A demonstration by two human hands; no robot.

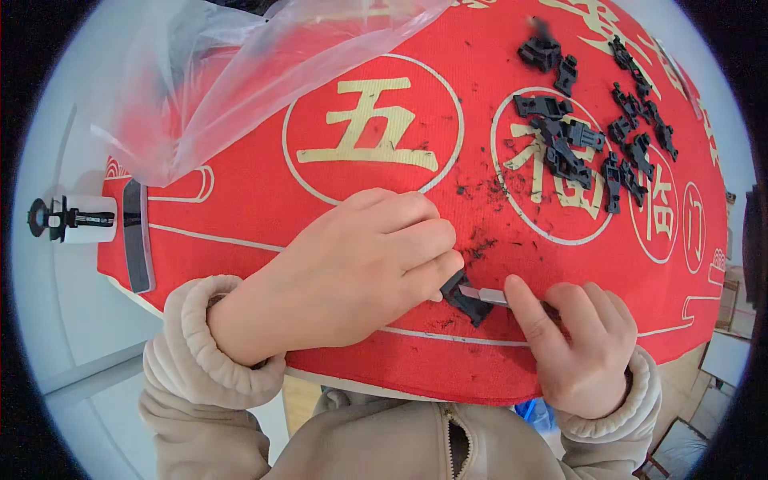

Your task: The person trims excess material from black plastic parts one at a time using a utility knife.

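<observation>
My left hand point(344, 268) is closed, its fingertips pinching one end of a small black plastic part point(470, 308) against the red mat point(448, 368). In my right hand point(582, 344) is a small knife point(490, 297) with a flat metal blade. The index finger lies along the knife, and the other fingers curl around its handle, which is mostly hidden. The blade tip touches the upper side of the black part, close to my left fingertips. Dark shavings point(480, 250) are scattered on the mat just beyond the part.
Several similar black plastic parts point(560, 148) lie in a loose group at the far right. A clear plastic bag point(200, 104) covers the far left. By the left edge are a dark, phone-like slab point(138, 240) and a white object with a black strap point(88, 219).
</observation>
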